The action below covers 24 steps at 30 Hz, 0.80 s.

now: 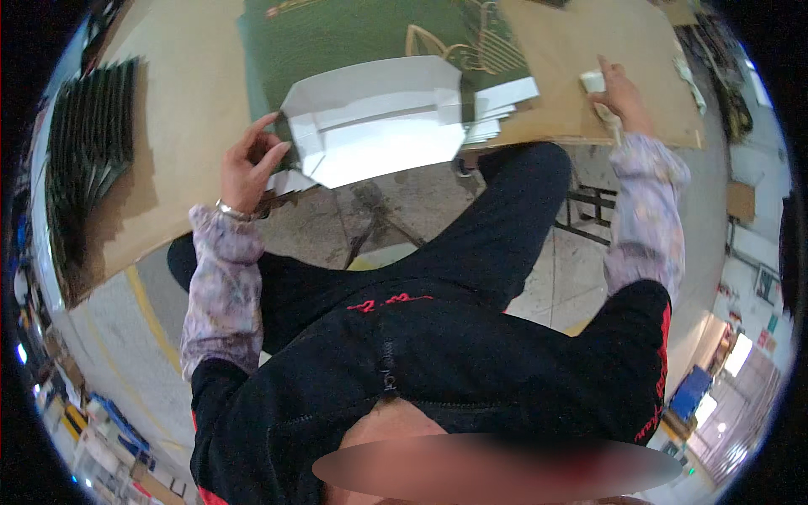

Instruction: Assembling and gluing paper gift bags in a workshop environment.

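My left hand [250,164] pinches the left edge of a white folded cardboard sheet [379,118], which it holds above the edge of the brown worktable [168,109]. The sheet covers part of a dark green printed sheet [337,38] lying on the table. My right hand [614,88] reaches far right over the brown board and grips a small white object [594,82]; I cannot tell what kind it is. Both forearms wear pale patterned sleeve covers over a black top.
A fanned stack of dark sheets [88,160] lies at the table's left. More white sheets [505,105] stick out beside the held one. Below the table edge are my black trouser legs, a metal frame [589,206] and the concrete floor with yellow lines.
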### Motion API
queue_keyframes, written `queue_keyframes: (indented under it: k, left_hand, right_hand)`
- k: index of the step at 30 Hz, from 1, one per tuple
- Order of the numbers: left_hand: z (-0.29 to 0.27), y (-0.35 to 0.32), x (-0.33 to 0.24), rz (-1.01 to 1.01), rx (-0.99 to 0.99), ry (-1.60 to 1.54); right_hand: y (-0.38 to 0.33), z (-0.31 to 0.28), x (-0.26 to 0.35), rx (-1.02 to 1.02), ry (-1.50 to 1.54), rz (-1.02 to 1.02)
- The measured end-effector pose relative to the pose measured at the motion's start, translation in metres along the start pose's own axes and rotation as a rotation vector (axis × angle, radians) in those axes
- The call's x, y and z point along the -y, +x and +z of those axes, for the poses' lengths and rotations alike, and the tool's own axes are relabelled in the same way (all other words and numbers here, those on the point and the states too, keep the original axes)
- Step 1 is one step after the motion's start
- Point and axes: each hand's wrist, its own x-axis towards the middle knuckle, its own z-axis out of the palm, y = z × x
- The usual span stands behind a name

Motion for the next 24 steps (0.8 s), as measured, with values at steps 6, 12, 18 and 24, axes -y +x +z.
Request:
queue_keyframes:
  k: [6,12,18,24]
  left_hand:
    - [-0.006,0.001,0.007,0.081,-0.026,0.072]
    - [-0.002,0.003,-0.004,0.150,-0.027,0.141]
    - [-0.006,-0.001,-0.002,0.206,-0.038,0.284]
    - [-0.013,0.005,-0.007,0.380,0.207,0.465]
  right_hand:
    - [-0.086,-0.068,0.173,-0.167,0.938,-0.539]
    - [-0.094,-0.055,0.228,-0.377,0.785,-0.718]
    - [-0.107,-0.047,0.218,-0.301,0.573,-0.846]
    - [-0.122,-0.034,0.223,-0.188,0.313,-0.825]
